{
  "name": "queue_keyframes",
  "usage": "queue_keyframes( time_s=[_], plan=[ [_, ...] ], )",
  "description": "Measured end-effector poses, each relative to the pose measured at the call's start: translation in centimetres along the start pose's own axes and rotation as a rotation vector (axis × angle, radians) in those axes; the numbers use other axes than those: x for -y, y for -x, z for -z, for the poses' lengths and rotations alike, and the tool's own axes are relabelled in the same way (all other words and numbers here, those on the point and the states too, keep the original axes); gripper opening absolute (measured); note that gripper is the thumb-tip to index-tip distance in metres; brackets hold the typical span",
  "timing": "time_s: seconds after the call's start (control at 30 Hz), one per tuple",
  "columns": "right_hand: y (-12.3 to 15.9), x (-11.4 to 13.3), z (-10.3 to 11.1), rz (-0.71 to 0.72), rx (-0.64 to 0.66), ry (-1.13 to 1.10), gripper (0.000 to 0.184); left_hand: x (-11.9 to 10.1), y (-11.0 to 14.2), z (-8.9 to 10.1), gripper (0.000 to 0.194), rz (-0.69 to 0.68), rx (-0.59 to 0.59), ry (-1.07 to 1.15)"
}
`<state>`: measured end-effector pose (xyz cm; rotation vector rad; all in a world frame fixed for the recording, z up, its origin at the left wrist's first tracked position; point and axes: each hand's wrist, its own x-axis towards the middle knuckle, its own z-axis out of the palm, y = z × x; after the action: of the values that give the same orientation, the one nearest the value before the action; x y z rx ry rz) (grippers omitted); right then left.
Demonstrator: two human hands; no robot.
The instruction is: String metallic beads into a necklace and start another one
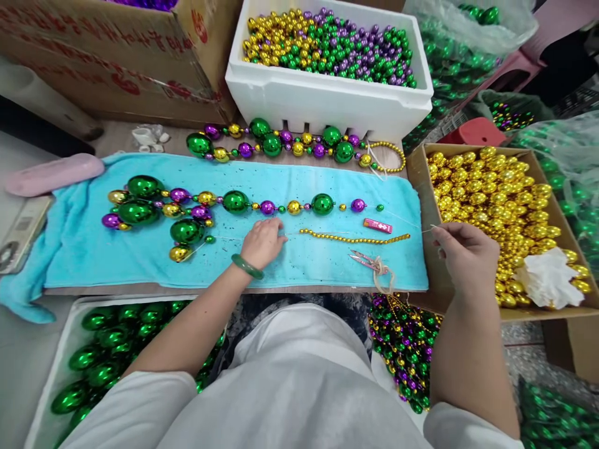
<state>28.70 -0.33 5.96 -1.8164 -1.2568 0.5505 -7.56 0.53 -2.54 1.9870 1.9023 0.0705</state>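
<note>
My left hand (262,244), with a green bangle (247,267) on the wrist, lies on the blue towel (140,262). Its fingers are apart over a thin white string that runs beneath it. At the towel's right end my right hand (461,246) pinches the tip of a thin string (427,231). A strand of large green, purple and gold beads (235,202) stretches across the towel, bunched at the left. Between my hands lies a row of small gold beads (355,239). Near it are a pink packet (377,226) and small thread scissors (369,260).
A finished-looking bead strand (272,144) lies behind the towel, before a white foam box (327,93) of small beads. At right stands a carton (428,187) of gold beads. Large green beads (103,373) fill a box at lower left. A cardboard box (116,68) stands back left.
</note>
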Motion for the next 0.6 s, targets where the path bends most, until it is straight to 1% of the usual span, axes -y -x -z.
queue_keyframes(
  time_s=[0.1,0.17,0.23,0.33,0.4,0.5,0.6],
  plan=[
    [0.0,0.3,0.2,-0.041,-0.049,-0.083,0.018,0.6,-0.3,0.3,0.013,0.035,0.079,-0.035],
    [-0.2,0.1,0.4,-0.058,-0.074,-0.125,0.018,0.9,-0.5,0.4,0.014,0.035,0.105,-0.035],
    [-0.5,-0.1,0.5,-0.071,-0.113,-0.151,0.018,1.2,-0.9,0.5,0.015,0.031,0.055,-0.03],
    [-0.9,-0.7,0.6,-0.118,-0.175,-0.18,0.018,1.8,-1.3,0.8,0.017,0.047,-0.096,-0.026],
    [-1.1,-1.1,0.6,-0.159,-0.197,-0.212,0.019,2.4,-1.4,1.1,0.018,0.074,-0.169,-0.006],
    [-1.4,-1.9,0.6,-0.206,-0.221,-0.263,0.019,3.4,-1.0,1.9,0.017,0.101,-0.228,0.059],
    [-1.7,-2.7,0.4,-0.237,-0.242,-0.26,0.018,4.4,0.1,3.2,0.015,0.101,-0.231,0.136]
  ],
)
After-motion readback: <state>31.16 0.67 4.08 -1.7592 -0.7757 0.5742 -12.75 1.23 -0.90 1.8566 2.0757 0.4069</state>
